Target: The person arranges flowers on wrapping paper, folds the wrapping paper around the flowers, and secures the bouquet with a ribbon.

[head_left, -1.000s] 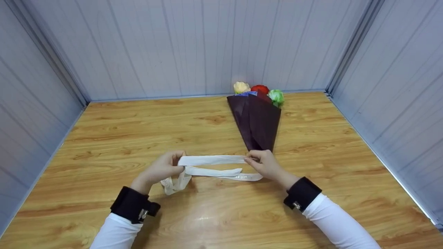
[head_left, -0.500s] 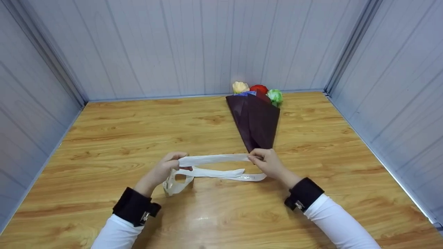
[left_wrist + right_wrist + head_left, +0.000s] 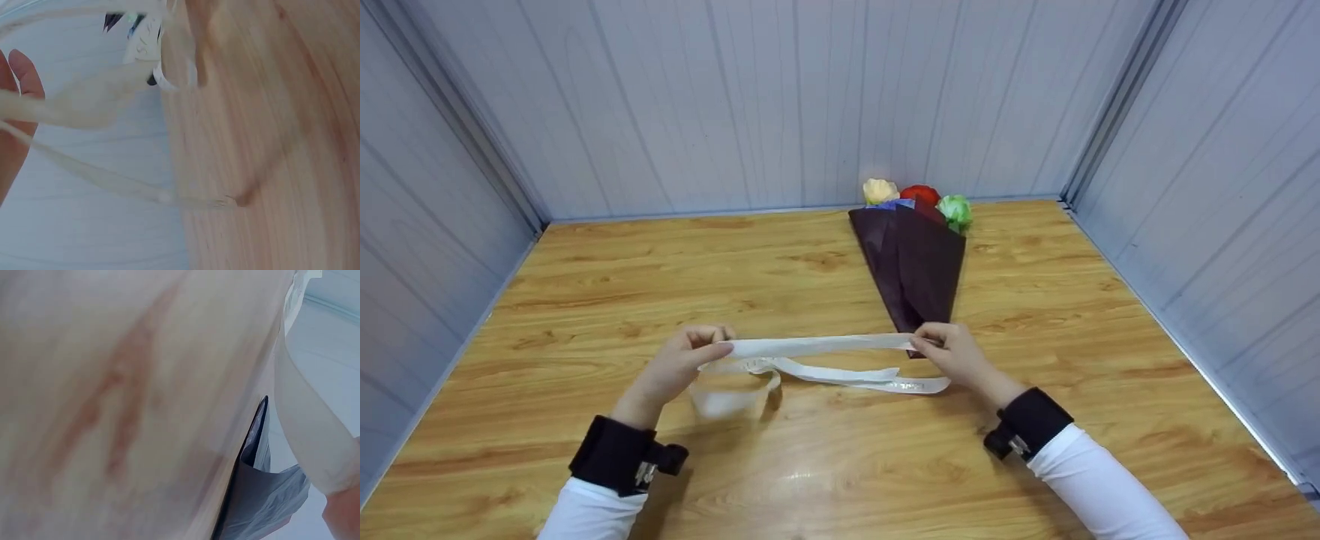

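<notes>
A white ribbon (image 3: 821, 345) with printed lettering is stretched level between both hands above the table. My left hand (image 3: 671, 367) pinches it between thumb and fingers; loose loops, blurred, hang beneath that hand. At the other end my right hand (image 3: 960, 361) pinches the ribbon close to the lower tip of a bouquet (image 3: 922, 262) in dark wrapping. The ribbon's remaining length lies folded on the tabletop below the taut stretch. In the left wrist view, hanging ribbon (image 3: 84, 101) crosses in front of the fingers (image 3: 27, 73). The right wrist view shows ribbon (image 3: 304, 416) running to a fingertip (image 3: 343, 514).
Cream, red and green flowers (image 3: 921, 196) top the bouquet, near the back wall (image 3: 697, 105). Light panels also stand on the left and right of the wood-grain table (image 3: 840, 465). Each wrist wears a black band (image 3: 615, 454).
My left hand has moved left and my right hand slightly right, so the stretch of ribbon between them is longer. The loops under my left hand have shifted left; the bouquet stays in place.
</notes>
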`<action>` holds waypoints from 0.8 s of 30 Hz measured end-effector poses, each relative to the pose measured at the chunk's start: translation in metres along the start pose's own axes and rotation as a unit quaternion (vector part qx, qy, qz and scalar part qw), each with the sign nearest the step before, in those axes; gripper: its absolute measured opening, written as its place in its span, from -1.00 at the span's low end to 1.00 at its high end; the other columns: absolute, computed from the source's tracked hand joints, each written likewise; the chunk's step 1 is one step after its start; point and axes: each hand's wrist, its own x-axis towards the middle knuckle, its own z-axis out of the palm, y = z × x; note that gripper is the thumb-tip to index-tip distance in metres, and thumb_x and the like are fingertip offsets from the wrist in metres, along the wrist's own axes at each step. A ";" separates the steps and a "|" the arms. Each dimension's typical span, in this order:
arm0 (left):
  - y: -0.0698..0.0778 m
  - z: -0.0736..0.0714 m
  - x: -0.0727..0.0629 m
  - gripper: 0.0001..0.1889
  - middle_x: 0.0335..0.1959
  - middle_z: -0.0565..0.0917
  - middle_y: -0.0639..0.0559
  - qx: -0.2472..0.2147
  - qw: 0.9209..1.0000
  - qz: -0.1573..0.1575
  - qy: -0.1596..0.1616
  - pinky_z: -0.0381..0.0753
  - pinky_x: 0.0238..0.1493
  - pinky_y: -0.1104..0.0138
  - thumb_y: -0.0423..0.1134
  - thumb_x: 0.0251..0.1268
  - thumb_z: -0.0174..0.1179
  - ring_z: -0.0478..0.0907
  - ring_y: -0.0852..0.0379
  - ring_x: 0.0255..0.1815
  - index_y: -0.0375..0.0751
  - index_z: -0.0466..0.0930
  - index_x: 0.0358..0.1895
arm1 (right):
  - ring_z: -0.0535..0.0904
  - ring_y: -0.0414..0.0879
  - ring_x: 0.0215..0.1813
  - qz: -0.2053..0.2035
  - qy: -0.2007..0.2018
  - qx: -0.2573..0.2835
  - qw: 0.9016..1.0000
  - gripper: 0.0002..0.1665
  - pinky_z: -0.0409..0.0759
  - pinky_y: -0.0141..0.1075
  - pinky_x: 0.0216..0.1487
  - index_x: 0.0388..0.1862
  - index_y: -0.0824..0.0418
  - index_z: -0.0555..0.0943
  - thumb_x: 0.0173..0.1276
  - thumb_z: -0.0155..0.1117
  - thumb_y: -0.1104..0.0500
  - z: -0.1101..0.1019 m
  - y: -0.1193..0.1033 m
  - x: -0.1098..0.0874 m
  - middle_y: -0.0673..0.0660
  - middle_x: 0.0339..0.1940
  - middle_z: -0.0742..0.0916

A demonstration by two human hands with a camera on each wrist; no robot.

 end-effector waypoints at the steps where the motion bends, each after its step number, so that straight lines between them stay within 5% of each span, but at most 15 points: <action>1: 0.000 -0.002 -0.001 -0.70 -0.36 0.48 0.24 0.011 1.000 -0.001 -0.001 0.33 -0.08 0.41 -0.45 0.32 0.02 0.40 0.27 -0.20 -0.43 0.21 -0.58 | 0.22 -0.33 -0.64 0.004 0.000 -0.001 1.000 -0.83 0.19 -0.47 -0.55 -0.47 0.28 0.66 0.32 0.22 0.28 -0.001 0.000 0.000 -0.06 -0.68 0.44; 4: 0.000 -0.006 -0.003 -0.74 -0.43 0.46 0.20 0.090 0.996 -0.023 -0.003 0.36 -0.21 0.44 -0.45 0.30 0.07 0.40 0.29 -0.31 -0.44 0.33 -0.56 | 0.24 -0.32 -0.63 0.028 0.015 -0.012 0.999 -0.84 0.22 -0.46 -0.54 -0.47 0.29 0.66 0.30 0.22 0.29 -0.003 0.003 0.001 -0.07 -0.68 0.46; 6: -0.001 -0.006 -0.004 -0.78 -0.48 0.46 0.17 0.189 0.981 -0.049 0.007 0.35 -0.34 0.46 -0.44 0.25 0.12 0.38 0.29 -0.43 -0.39 0.41 -0.57 | 0.26 -0.31 -0.62 0.052 0.036 -0.014 0.998 -0.84 0.24 -0.45 -0.53 -0.49 0.28 0.66 0.28 0.22 0.30 -0.005 0.004 0.002 -0.06 -0.68 0.48; 9: -0.003 -0.003 -0.004 -0.73 -0.58 0.39 0.13 0.345 0.933 -0.096 0.035 0.25 -0.54 0.47 -0.41 0.17 0.15 0.27 0.28 -0.60 -0.23 0.40 -0.67 | 0.27 -0.29 -0.64 0.081 0.071 -0.017 0.994 -0.79 0.23 -0.45 -0.53 -0.60 0.29 0.61 0.22 0.19 0.34 -0.006 0.004 0.003 -0.06 -0.72 0.46; 13: -0.007 0.002 -0.002 -0.58 -0.70 0.25 0.13 0.478 0.864 -0.135 0.081 0.08 -0.64 0.44 -0.36 0.17 0.15 0.12 0.25 -0.71 -0.06 0.19 -0.77 | 0.25 -0.25 -0.64 0.086 0.092 -0.037 0.991 -0.74 0.17 -0.45 -0.55 -0.77 0.27 0.48 0.09 0.10 0.36 -0.006 0.000 0.004 -0.10 -0.78 0.39; 16: -0.010 0.004 -0.001 -0.54 -0.77 0.15 0.15 0.543 0.821 -0.124 0.127 0.04 -0.66 0.41 -0.38 0.16 0.15 0.06 0.23 -0.74 -0.04 0.14 -0.79 | 0.27 -0.22 -0.63 0.081 0.105 -0.054 0.990 -0.73 0.18 -0.45 -0.55 -0.79 0.24 0.48 0.07 0.10 0.35 -0.005 0.000 0.005 -0.09 -0.78 0.40; 20: -0.015 -0.001 -0.003 -0.55 -0.80 0.19 0.07 0.616 0.752 -0.076 0.222 0.13 -0.76 0.31 -0.45 0.05 0.12 0.09 0.15 -0.75 -0.09 0.12 -0.83 | 0.29 -0.24 -0.61 0.117 0.133 -0.043 0.983 -0.78 0.23 -0.45 -0.53 -0.69 0.32 0.55 0.14 0.12 0.35 -0.007 0.006 0.004 -0.06 -0.74 0.44; 22: -0.017 -0.005 -0.005 -0.61 -0.76 0.31 -0.05 0.628 0.730 -0.039 0.269 0.25 -0.76 0.21 -0.49 0.00 0.10 0.21 0.05 -0.73 -0.22 0.23 -0.88 | 0.29 -0.25 -0.62 0.140 0.152 -0.026 0.978 -0.79 0.24 -0.45 -0.53 -0.62 0.38 0.57 0.17 0.12 0.35 -0.011 0.010 0.004 -0.06 -0.74 0.43; 24: -0.019 -0.008 -0.006 -0.69 -0.62 0.47 -0.17 0.618 0.731 -0.014 0.289 0.39 -0.62 0.10 -0.49 0.00 0.11 0.37 -0.07 -0.60 -0.35 0.41 -0.86 | 0.25 -0.26 -0.64 0.159 0.167 -0.013 0.973 -0.79 0.21 -0.44 -0.54 -0.58 0.42 0.56 0.20 0.11 0.34 -0.015 0.014 0.005 -0.09 -0.76 0.39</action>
